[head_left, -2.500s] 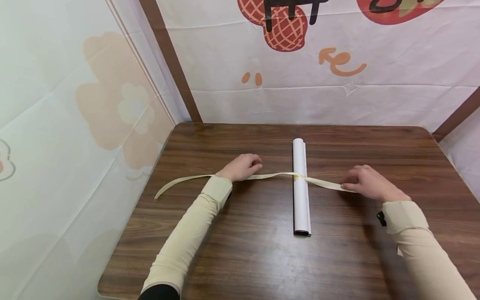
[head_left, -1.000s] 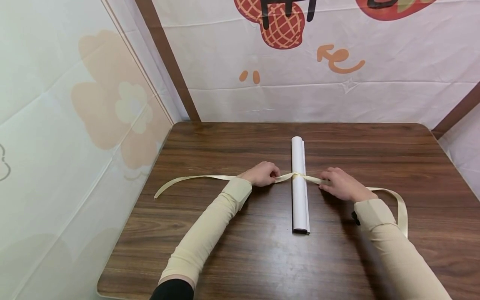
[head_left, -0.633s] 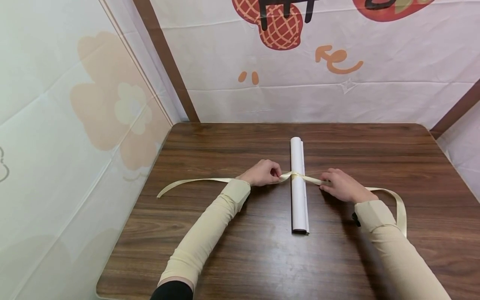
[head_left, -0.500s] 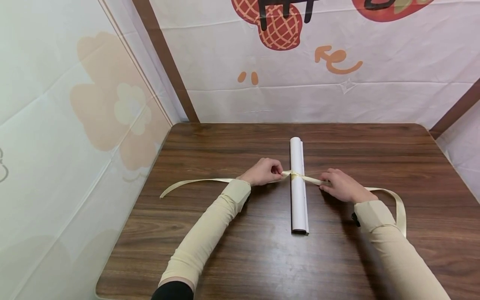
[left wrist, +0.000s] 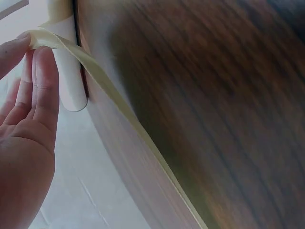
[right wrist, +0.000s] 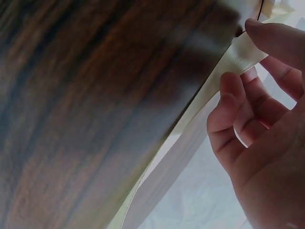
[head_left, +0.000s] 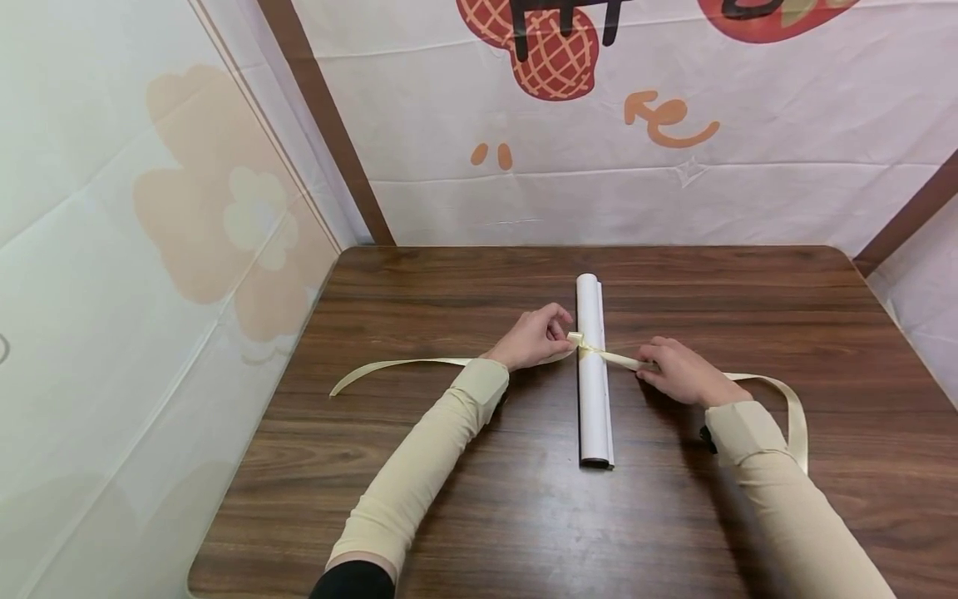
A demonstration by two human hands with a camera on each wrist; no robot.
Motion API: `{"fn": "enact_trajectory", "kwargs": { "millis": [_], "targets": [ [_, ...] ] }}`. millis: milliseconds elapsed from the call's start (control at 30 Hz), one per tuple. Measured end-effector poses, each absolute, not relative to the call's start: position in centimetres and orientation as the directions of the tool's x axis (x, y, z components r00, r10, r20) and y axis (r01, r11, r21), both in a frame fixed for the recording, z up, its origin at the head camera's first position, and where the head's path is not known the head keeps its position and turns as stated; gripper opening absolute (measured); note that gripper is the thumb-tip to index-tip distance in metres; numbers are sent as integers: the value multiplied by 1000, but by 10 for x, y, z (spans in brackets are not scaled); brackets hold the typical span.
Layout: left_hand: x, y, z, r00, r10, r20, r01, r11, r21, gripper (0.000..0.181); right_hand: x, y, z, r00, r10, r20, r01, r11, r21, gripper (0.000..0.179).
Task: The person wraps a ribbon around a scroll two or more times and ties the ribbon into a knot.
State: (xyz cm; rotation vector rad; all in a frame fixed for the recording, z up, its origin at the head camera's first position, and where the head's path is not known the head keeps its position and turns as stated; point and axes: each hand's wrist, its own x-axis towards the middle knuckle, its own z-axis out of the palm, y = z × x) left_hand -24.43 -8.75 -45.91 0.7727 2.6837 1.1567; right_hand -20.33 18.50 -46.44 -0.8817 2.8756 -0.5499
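A white paper roll (head_left: 595, 399) lies lengthwise on the table, with a cream satin ribbon (head_left: 389, 363) wrapped around its middle and crossed on top. Close to the roll's left side, my left hand (head_left: 527, 339) pinches the ribbon between thumb and fingertips, and a short fold of it stands up at the roll. The left wrist view shows this pinch, the ribbon (left wrist: 128, 112) trailing away from it. To the right of the roll, my right hand (head_left: 683, 372) holds the other ribbon length between thumb and fingers; its tail (head_left: 797, 420) curves past the wrist.
The dark wood-grain table (head_left: 479, 516) has rounded corners. Behind it hangs a printed white cloth (head_left: 419, 100), and a second pale cloth (head_left: 90, 333) with a flower print hangs along the left side.
Both hands have come inward toward the roll along the ribbon. Lately my left hand has risen slightly, nudging a fold of ribbon up at the roll, while my right hand has stayed nearly still.
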Motion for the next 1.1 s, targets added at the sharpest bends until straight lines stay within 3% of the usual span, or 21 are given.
{"fn": "enact_trajectory", "kwargs": {
  "millis": [133, 433, 1100],
  "targets": [
    [-246, -84, -460, -860, 505, 76, 403, 581, 707, 43, -203, 185, -466, -830, -557, 30, -528, 768, -362, 5],
    [-247, -75, -459, -867, 487, 108, 435, 632, 641, 16, -204, 187, -467, -833, -552, 31, -523, 769, -369, 6],
    [-245, -62, -457, -891, 439, 114, 409, 670, 620, 12, -200, 189, -461, -888, -455, 70, -455, 847, -276, 4]
  ]
}}
